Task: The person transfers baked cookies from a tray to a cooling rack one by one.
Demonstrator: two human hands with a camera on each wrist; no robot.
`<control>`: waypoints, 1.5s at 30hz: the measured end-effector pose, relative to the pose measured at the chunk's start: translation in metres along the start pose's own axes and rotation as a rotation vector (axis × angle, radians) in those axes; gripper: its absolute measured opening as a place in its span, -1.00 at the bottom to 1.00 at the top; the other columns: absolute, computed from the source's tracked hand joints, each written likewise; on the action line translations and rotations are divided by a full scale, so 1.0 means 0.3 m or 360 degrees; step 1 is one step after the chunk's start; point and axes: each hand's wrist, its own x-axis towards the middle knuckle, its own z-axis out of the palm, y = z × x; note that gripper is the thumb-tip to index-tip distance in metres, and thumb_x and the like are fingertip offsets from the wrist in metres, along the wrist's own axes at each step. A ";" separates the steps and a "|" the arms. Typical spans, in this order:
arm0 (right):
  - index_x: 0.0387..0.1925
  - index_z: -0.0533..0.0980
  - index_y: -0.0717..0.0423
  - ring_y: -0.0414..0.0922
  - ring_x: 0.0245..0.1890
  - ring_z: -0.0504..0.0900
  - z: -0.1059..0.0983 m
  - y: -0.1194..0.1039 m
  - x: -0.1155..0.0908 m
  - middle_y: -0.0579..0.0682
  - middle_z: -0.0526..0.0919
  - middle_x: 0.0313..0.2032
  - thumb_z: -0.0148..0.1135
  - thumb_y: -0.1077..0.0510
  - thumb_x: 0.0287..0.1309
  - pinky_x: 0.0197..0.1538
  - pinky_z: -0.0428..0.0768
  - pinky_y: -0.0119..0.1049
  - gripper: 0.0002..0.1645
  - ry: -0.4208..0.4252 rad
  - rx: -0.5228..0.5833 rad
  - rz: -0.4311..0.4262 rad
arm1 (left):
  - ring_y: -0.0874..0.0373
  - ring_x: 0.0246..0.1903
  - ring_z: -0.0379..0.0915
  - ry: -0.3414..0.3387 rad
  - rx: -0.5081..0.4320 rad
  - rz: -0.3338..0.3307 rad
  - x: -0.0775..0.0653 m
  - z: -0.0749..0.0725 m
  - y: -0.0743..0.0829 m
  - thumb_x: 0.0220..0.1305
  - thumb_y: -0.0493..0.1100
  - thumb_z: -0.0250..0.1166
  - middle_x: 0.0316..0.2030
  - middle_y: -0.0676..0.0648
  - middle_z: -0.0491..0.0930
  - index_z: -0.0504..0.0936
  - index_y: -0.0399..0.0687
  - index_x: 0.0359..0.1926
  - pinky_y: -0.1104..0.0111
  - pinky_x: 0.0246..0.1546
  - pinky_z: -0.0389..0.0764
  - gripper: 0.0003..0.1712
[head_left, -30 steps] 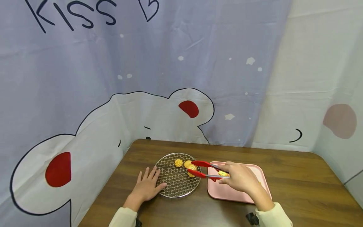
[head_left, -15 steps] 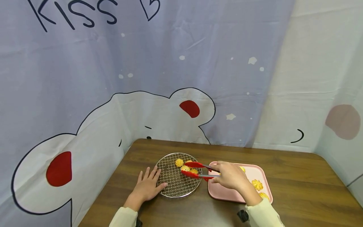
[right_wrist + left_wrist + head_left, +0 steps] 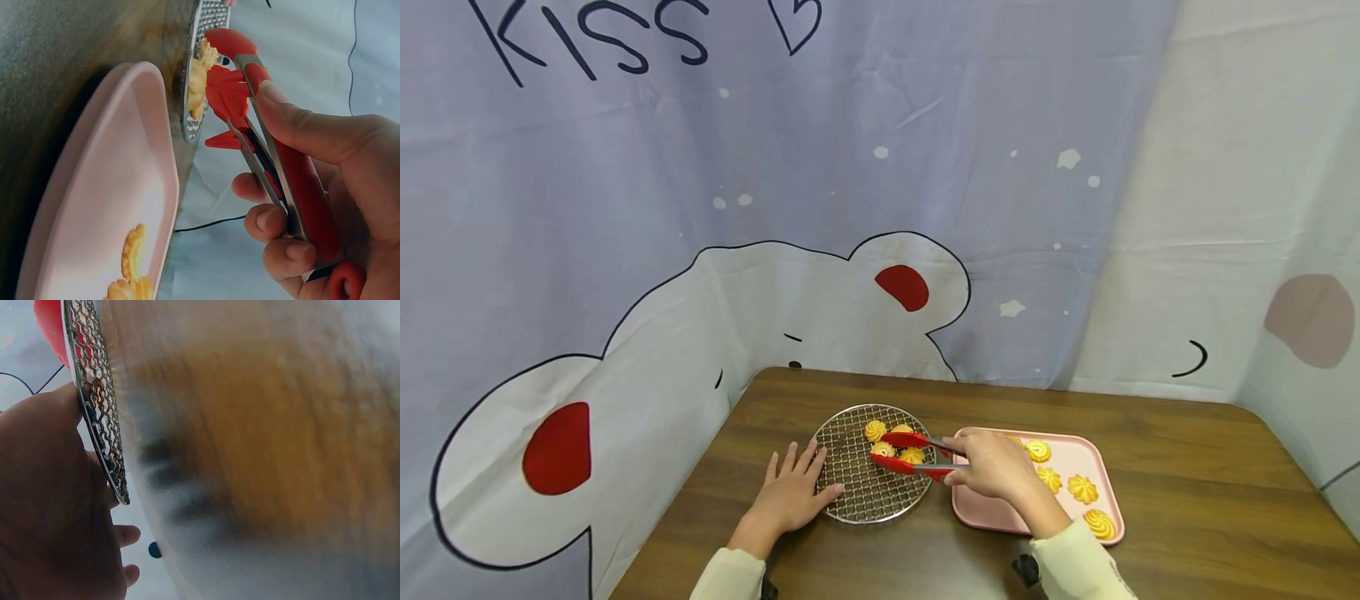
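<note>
My left hand [image 3: 788, 493] lies flat with fingers spread over the left rim of a round wire rack [image 3: 857, 492]. In my right hand [image 3: 996, 468] I hold red-tipped metal tongs [image 3: 300, 194], thumb on one arm and fingers curled round the other. The tongs' red heads are over the rack, on either side of a swirled yellow cookie [image 3: 883, 450]; whether they still squeeze it I cannot tell. Beside it on the rack are a cookie [image 3: 875, 430] behind and another [image 3: 912, 456] to the right. One more is partly hidden by the upper tong head.
To the right of the rack stands a pink tray [image 3: 988, 510] with several swirled cookies, one [image 3: 1082, 489] near its right side. My right forearm crosses the tray. A printed curtain [image 3: 850, 167] hangs behind the wooden table [image 3: 1195, 483].
My right hand and the tongs have moved left over the rack, and the cookie between the heads has shifted left with them. More tray cookies now show. The left hand stays put.
</note>
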 end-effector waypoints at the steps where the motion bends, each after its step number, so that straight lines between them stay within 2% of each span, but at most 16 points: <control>1: 0.15 0.68 -0.08 -0.16 -0.24 0.64 0.002 -0.001 0.001 -0.21 0.71 -0.11 0.60 -0.14 -0.08 -0.29 0.56 -0.19 -0.31 -0.0004 -0.0001 0.0003 | -0.34 0.55 -0.19 -0.0002 0.0000 0.0001 0.000 0.000 0.002 0.45 0.40 -0.01 0.58 -0.20 0.02 0.20 -0.09 0.56 -0.31 0.46 -0.23 -0.08; 8: 0.16 0.67 -0.03 -0.17 -0.38 0.52 0.013 -0.010 0.003 -0.07 0.68 -0.21 0.61 -0.11 -0.07 -0.34 0.51 -0.19 -0.30 -0.0027 0.0011 0.0013 | -0.34 0.55 -0.20 -0.0009 -0.0003 0.0004 0.007 -0.004 0.010 0.46 0.39 -0.01 0.58 -0.19 0.01 0.19 -0.10 0.56 -0.31 0.46 -0.25 -0.09; 18: 0.15 0.68 -0.06 -0.21 -0.49 0.44 0.011 -0.015 -0.007 -0.12 0.65 -0.25 0.64 -0.11 -0.12 -0.45 0.44 -0.26 -0.28 -0.0011 -0.0024 0.0049 | -0.35 0.54 -0.19 -0.0030 -0.0018 0.0009 0.010 -0.012 0.024 0.47 0.38 -0.01 0.58 -0.21 0.01 0.20 -0.11 0.56 -0.32 0.45 -0.23 -0.10; 24: 0.12 0.69 -0.06 -0.19 -0.39 0.57 -0.010 -0.010 -0.022 -0.22 0.68 -0.14 0.66 -0.11 -0.16 -0.42 0.48 -0.24 -0.29 0.0052 -0.0035 0.0008 | -0.34 0.55 -0.21 -0.0043 0.0000 -0.0005 0.017 -0.013 0.014 0.47 0.39 -0.02 0.59 -0.21 -0.01 0.17 -0.09 0.57 -0.32 0.45 -0.25 -0.09; 30: 0.04 0.71 -0.18 -0.13 -0.24 0.71 -0.044 0.007 -0.053 -0.29 0.70 -0.06 0.67 -0.09 -0.19 -0.38 0.55 -0.20 -0.37 0.0096 -0.0035 0.0019 | -0.35 0.55 -0.22 -0.0051 -0.0006 -0.0006 0.011 -0.015 0.009 0.47 0.40 -0.03 0.59 -0.21 -0.02 0.17 -0.11 0.57 -0.32 0.45 -0.26 -0.08; 38: 0.21 0.63 -0.36 -0.14 -0.32 0.64 -0.084 0.054 -0.109 -0.21 0.69 -0.13 0.67 -0.14 -0.21 -0.43 0.51 -0.17 -0.19 0.0069 -0.0026 0.0121 | -0.36 0.54 -0.21 -0.0035 0.0001 -0.0014 0.004 -0.017 0.006 0.47 0.39 -0.02 0.58 -0.23 -0.02 0.18 -0.12 0.57 -0.33 0.45 -0.24 -0.09; 45: 0.16 0.67 -0.18 -0.08 -0.23 0.72 -0.117 0.110 -0.170 -0.17 0.73 -0.06 0.65 -0.12 -0.16 -0.35 0.58 -0.13 -0.27 0.0140 -0.0031 0.0127 | -0.35 0.54 -0.21 -0.0045 0.0015 -0.0008 0.013 0.004 -0.005 0.46 0.42 -0.04 0.59 -0.21 -0.01 0.18 -0.09 0.57 -0.33 0.45 -0.25 -0.07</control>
